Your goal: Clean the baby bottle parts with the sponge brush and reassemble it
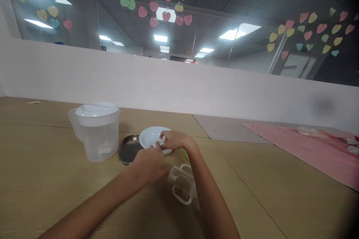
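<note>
A shallow white plate (148,134) overlaps the edge of a dark round metal tray (127,151). At the plate's near edge is my left hand (148,162), fingers bent toward the right hand and thumb sticking out low. My right hand (176,140) reaches over the plate's right side with curled fingers. The fingertips of both hands meet above the plate; whatever they pinch is hidden. Below them a clear cup with two white handles (182,181) lies on its side, partly behind my right forearm. Something thin and green (185,154) shows beside my right wrist.
A translucent lidded pitcher (101,136) stands left of the tray. A pink cloth (300,149) with clear plastic pieces on it lies at the right. Behind the wooden table (56,179) runs a white wall (157,82) below a window with paper hearts.
</note>
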The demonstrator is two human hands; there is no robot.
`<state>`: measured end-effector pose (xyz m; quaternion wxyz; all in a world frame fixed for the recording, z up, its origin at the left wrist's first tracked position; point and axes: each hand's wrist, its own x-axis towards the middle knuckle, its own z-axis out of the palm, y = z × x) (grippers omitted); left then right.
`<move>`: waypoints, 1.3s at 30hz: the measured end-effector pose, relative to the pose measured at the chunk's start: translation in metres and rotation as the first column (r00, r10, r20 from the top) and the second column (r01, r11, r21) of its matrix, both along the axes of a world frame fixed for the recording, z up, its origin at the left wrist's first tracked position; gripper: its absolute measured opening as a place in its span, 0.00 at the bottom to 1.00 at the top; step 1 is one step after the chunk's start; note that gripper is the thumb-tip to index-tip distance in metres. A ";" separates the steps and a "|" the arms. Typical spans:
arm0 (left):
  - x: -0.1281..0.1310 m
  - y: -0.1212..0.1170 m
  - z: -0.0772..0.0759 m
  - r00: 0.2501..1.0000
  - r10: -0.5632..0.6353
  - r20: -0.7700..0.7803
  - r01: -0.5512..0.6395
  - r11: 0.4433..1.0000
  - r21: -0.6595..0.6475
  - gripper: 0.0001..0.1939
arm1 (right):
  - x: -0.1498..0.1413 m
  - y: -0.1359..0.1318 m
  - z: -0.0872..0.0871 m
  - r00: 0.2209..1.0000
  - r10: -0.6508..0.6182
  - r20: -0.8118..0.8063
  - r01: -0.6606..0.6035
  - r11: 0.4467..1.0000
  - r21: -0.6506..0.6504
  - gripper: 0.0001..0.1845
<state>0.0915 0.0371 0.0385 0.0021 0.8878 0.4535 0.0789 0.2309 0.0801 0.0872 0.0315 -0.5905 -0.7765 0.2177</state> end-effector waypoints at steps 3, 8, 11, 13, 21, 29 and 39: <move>0.022 -0.020 -0.028 0.992 -0.116 -0.048 0.117 0.993 0.025 0.39 | 0.023 -0.006 0.012 0.992 -0.125 -0.031 0.127 0.988 0.087 0.20; 0.052 -0.026 -0.058 0.890 -0.451 -0.071 0.453 0.891 0.028 0.34 | 0.057 -0.017 0.022 0.968 -0.199 -0.151 0.220 0.966 0.138 0.19; 0.054 -0.017 -0.063 0.901 -0.432 -0.051 0.433 0.901 0.011 0.30 | 0.067 -0.024 0.026 0.964 -0.186 -0.190 0.220 0.960 0.175 0.20; 0.047 -0.009 -0.065 0.911 -0.413 0.003 0.413 0.910 -0.026 0.29 | 0.069 -0.031 0.030 0.961 -0.166 -0.222 0.217 0.950 0.226 0.21; -0.005 0.024 -0.082 0.668 -0.318 0.673 0.568 0.802 -0.185 0.24 | 0.064 -0.057 0.048 0.954 -0.119 -0.274 0.215 0.909 0.356 0.21; -0.017 0.054 -0.091 0.477 -0.076 0.876 0.680 0.662 -0.313 0.26 | 0.052 -0.033 0.036 0.978 0.127 -0.166 -0.089 0.972 0.219 0.23; -0.028 0.074 -0.100 0.423 0.170 0.890 0.752 0.483 -0.449 0.25 | 0.011 -0.007 0.011 0.987 0.158 -0.017 -0.158 0.987 -0.010 0.24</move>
